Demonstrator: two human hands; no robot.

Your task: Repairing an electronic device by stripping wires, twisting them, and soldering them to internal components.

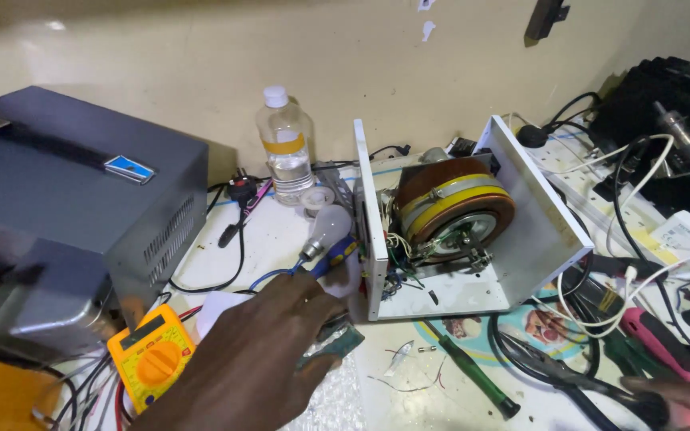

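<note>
My left hand reaches forward over the bench with its fingers spread, thumb apart. Its fingertips touch a screwdriver with a blue and yellow handle, which lies beside a frosted light bulb. Just right of them stands an open white metal case holding a brown ring-shaped coil with a yellow band and loose wiring. Only part of my right hand shows at the bottom right corner, lying on black cables near a pink-handled tool; its grip is hidden.
A large grey metal box fills the left side. A yellow multimeter lies by my left wrist. A clear water bottle stands against the wall. A green-handled screwdriver, a white power strip and tangled cables crowd the right.
</note>
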